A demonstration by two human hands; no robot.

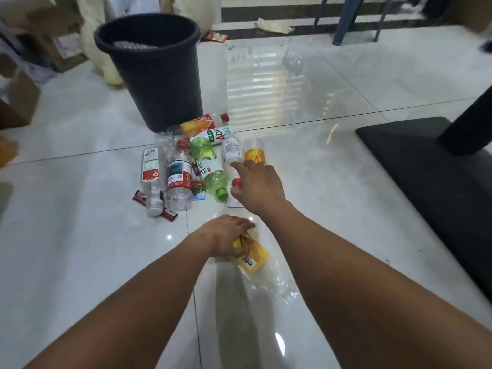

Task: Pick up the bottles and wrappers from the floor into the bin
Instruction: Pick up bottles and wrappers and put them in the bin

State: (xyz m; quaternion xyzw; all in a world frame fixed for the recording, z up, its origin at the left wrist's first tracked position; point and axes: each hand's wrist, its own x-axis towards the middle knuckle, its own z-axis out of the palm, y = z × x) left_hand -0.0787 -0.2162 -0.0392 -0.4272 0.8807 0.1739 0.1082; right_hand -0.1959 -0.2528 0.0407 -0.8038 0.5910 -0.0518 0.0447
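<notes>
A black bin [154, 75] stands on the tiled floor, with something clear inside. In front of it lies a heap of empty plastic bottles: a green one [209, 169], a red-labelled clear one [179, 179], an orange-labelled one [255, 154] and several more. Small red wrappers [139, 197] lie at the heap's near left. My left hand [226, 237] grips a clear bottle with a yellow label [253, 258] lying nearer to me. My right hand [255, 183] reaches over the heap's right side, fingers loosely spread above a red-capped bottle [236, 182]; I cannot see it holding anything.
A black mat and dark post [439, 166] stand at the right. Cardboard boxes [53, 41] and pale sacks crowd the left back. A red wrapper [214, 36] and crumpled paper [274, 25] lie behind the bin, near blue chair legs [346, 20].
</notes>
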